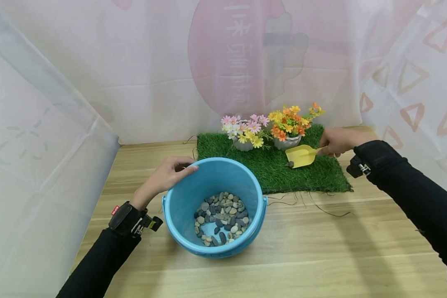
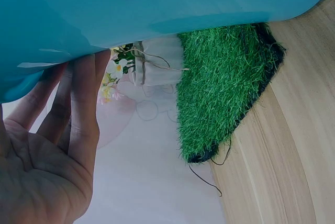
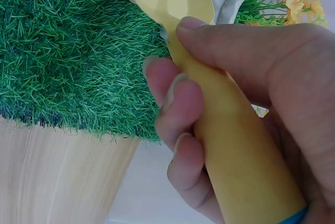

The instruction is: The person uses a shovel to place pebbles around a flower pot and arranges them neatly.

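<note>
A light blue bucket (image 1: 216, 165) stands on the table with many grey, dark and tan pebbles (image 1: 223, 215) on its floor. My left hand (image 1: 169, 176) grips its left rim, fingers against the outer wall in the left wrist view. Over the artificial grass mat (image 1: 301, 182), my right hand (image 1: 339, 141) holds a yellow toy shovel (image 1: 301, 156) by its handle, thumb laid along the top near the blade. A dark pebble (image 1: 290, 164) is at the blade's front corner; whether it lies on the blade or the grass, I cannot tell.
Two small pots of artificial flowers stand at the mat's back edge: pink and yellow ones (image 1: 243, 142) and orange-yellow ones (image 1: 287, 142). Loose dark threads (image 1: 329, 213) trail from the mat onto the wooden table (image 1: 320, 256). Printed white curtains (image 1: 152, 82) enclose the back and sides.
</note>
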`<action>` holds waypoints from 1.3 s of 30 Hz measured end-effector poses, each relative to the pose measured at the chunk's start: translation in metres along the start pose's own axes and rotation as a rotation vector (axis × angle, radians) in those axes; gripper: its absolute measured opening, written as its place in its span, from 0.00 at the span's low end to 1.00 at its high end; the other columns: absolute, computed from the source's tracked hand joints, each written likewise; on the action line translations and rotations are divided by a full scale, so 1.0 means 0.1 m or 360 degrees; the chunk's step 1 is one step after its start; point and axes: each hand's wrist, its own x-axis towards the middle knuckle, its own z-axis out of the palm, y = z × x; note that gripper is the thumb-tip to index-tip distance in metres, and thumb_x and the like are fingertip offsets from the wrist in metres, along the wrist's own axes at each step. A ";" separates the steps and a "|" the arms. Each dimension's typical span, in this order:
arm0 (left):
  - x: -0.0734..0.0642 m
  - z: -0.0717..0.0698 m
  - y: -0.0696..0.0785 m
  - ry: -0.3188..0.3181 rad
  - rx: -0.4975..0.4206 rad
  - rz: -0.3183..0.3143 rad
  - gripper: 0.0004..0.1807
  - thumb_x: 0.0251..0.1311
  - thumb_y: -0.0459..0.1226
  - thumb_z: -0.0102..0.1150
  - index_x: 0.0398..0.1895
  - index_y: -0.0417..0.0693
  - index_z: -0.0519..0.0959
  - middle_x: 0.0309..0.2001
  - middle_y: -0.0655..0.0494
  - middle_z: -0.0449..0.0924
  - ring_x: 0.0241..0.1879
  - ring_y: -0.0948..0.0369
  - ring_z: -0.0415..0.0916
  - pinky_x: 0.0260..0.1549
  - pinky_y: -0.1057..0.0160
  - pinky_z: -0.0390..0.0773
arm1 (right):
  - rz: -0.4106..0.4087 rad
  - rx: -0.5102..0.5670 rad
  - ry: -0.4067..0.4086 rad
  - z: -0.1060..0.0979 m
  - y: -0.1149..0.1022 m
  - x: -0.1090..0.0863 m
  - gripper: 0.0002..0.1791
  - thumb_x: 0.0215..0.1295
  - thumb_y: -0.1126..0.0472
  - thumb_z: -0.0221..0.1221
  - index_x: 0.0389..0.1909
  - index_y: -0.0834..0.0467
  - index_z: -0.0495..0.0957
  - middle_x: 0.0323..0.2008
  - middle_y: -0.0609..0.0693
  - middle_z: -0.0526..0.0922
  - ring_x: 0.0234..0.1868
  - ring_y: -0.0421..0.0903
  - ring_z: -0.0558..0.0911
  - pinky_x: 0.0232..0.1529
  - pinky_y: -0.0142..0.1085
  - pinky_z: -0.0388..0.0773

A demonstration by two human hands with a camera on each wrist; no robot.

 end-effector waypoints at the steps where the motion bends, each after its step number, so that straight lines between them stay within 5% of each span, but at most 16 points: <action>1: 0.00 0.00 0.03 -0.0001 0.0001 -0.0003 0.11 0.65 0.38 0.52 0.44 0.43 0.80 0.37 0.50 0.81 0.31 0.60 0.79 0.30 0.61 0.80 | -0.0002 -0.0001 0.0000 -0.01 0.00 -0.01 0.12 0.65 0.58 0.56 0.22 0.53 0.79 0.16 0.45 0.74 0.17 0.43 0.72 0.22 0.36 0.69; 7: -0.05 -0.05 0.36 -0.0026 0.0012 -0.0026 0.11 0.65 0.33 0.51 0.45 0.36 0.78 0.38 0.44 0.80 0.33 0.55 0.80 0.32 0.62 0.80 | 0.0010 -0.0021 0.0003 -0.01 0.02 -0.04 0.11 0.65 0.59 0.56 0.23 0.53 0.80 0.16 0.45 0.74 0.17 0.43 0.74 0.22 0.37 0.72; 11: -0.06 -0.06 0.41 -0.0028 0.0012 -0.0024 0.11 0.64 0.33 0.51 0.45 0.36 0.78 0.38 0.44 0.80 0.33 0.55 0.80 0.32 0.61 0.80 | 0.0025 -0.0033 0.0023 -0.02 0.05 -0.06 0.09 0.64 0.59 0.56 0.26 0.53 0.81 0.16 0.44 0.75 0.18 0.43 0.75 0.22 0.38 0.74; 19: 0.00 -0.01 -0.04 -0.0002 -0.0009 0.0002 0.12 0.65 0.40 0.52 0.45 0.46 0.80 0.38 0.52 0.81 0.32 0.62 0.79 0.31 0.61 0.80 | 0.0030 -0.0021 0.0094 -0.01 0.09 -0.16 0.09 0.64 0.58 0.57 0.26 0.54 0.81 0.20 0.46 0.76 0.18 0.43 0.74 0.21 0.38 0.73; 31: -0.01 -0.01 -0.06 0.0013 0.0005 0.0020 0.13 0.64 0.47 0.52 0.43 0.51 0.80 0.36 0.59 0.80 0.31 0.63 0.79 0.29 0.61 0.81 | -0.0039 0.0254 0.0088 0.06 0.04 -0.30 0.09 0.66 0.50 0.54 0.36 0.49 0.81 0.21 0.46 0.76 0.18 0.44 0.71 0.23 0.37 0.69; 39: -0.01 -0.02 -0.04 -0.0002 -0.0006 0.0040 0.13 0.65 0.45 0.52 0.42 0.49 0.80 0.35 0.57 0.80 0.30 0.62 0.79 0.29 0.61 0.81 | -0.0274 0.0564 0.0007 -0.01 -0.35 -0.30 0.11 0.68 0.50 0.52 0.38 0.49 0.80 0.22 0.54 0.75 0.18 0.51 0.68 0.21 0.41 0.70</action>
